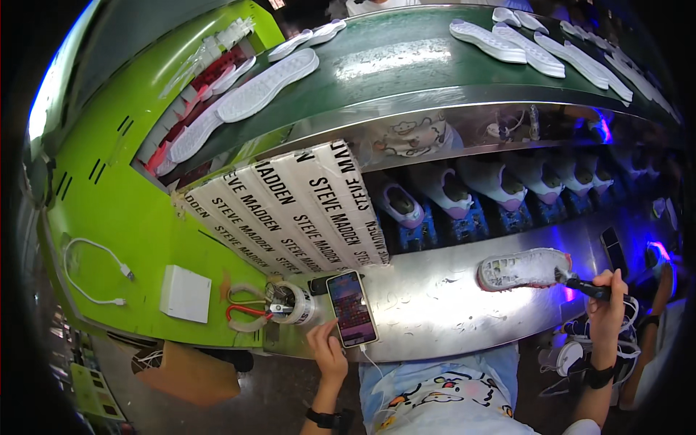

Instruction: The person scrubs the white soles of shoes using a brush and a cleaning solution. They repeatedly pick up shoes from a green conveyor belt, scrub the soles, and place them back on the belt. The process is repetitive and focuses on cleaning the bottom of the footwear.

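Observation:
My right hand (609,301) is closed around the black handle of a brush (591,289). The brush's tip meets the right end of a white shoe sole (518,270) that lies on the metal bench, its cupped side up and a reddish edge showing. Down by the bench's front edge, my left hand (328,351) has its fingers extended to the lower left side of a smartphone (352,308). That phone leans upright with a lit, colourful screen, and a white cable runs from its bottom.
Behind the bench, several white-and-lilac shoes (453,196) stand in a row on blue supports. White soles (268,87) lie on the green conveyor belt (395,61). A printed cardboard panel (290,210), a cup of tools (293,301) and a white box (185,293) are at left.

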`<control>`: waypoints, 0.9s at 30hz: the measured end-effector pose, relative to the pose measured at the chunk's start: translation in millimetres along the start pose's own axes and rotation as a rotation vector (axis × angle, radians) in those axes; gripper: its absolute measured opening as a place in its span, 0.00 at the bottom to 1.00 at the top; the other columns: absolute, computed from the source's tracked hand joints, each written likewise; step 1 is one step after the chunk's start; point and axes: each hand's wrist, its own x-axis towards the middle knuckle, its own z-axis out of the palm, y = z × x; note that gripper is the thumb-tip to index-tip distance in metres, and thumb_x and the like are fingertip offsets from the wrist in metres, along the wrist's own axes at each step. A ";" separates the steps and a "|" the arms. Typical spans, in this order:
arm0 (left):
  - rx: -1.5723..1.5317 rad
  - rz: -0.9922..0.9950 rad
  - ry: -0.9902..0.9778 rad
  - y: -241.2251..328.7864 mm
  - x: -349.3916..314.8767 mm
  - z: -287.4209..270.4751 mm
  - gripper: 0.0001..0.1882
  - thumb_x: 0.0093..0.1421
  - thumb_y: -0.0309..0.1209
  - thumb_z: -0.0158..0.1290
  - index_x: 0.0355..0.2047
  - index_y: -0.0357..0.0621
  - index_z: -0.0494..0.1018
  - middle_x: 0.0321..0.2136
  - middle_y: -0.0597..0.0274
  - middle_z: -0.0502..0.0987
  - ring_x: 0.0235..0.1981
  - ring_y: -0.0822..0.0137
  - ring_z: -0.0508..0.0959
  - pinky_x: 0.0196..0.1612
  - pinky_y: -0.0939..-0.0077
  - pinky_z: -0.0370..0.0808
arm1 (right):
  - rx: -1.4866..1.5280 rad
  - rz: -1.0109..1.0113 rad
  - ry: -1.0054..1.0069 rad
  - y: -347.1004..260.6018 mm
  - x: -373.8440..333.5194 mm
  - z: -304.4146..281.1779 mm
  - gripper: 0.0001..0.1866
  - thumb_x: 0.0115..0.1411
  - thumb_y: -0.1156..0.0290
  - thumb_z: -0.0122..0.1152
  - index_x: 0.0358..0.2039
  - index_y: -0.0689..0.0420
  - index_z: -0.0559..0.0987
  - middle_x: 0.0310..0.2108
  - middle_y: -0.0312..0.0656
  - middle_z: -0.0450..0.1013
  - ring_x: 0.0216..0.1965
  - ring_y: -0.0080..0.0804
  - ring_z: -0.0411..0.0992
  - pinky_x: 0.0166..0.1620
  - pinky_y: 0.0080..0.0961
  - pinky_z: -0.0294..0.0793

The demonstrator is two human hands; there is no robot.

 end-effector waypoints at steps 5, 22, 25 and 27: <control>0.117 0.098 -0.029 -2.8 -6.3 5.3 0.17 0.65 0.29 0.36 0.49 0.30 0.65 0.47 0.46 0.71 0.47 0.59 0.71 0.49 0.70 0.70 | 0.404 0.425 0.181 89.2 -15.6 12.3 0.18 0.64 0.51 0.51 0.36 0.54 0.76 0.21 0.31 0.68 0.18 0.18 0.65 0.19 0.17 0.60; -0.103 -0.068 0.152 -11.5 -12.9 6.4 0.14 0.65 0.28 0.38 0.45 0.31 0.67 0.42 0.47 0.69 0.44 0.54 0.70 0.49 0.63 0.67 | 0.579 0.495 0.285 158.8 -6.3 6.9 0.20 0.64 0.51 0.51 0.45 0.54 0.73 0.19 0.32 0.65 0.20 0.19 0.61 0.22 0.18 0.60; -0.067 -0.062 0.131 -9.7 -11.0 7.9 0.15 0.65 0.29 0.38 0.46 0.31 0.66 0.42 0.48 0.69 0.44 0.54 0.70 0.50 0.63 0.67 | 0.583 0.500 0.278 157.7 -5.1 6.3 0.20 0.64 0.51 0.51 0.45 0.54 0.73 0.19 0.32 0.65 0.20 0.19 0.62 0.23 0.18 0.61; -0.031 -0.049 0.116 -9.7 -9.8 7.7 0.15 0.67 0.30 0.36 0.48 0.32 0.65 0.43 0.50 0.69 0.45 0.58 0.71 0.50 0.67 0.66 | 0.585 0.500 0.261 161.0 -4.3 4.0 0.20 0.64 0.52 0.51 0.45 0.55 0.73 0.19 0.32 0.66 0.20 0.19 0.62 0.23 0.18 0.61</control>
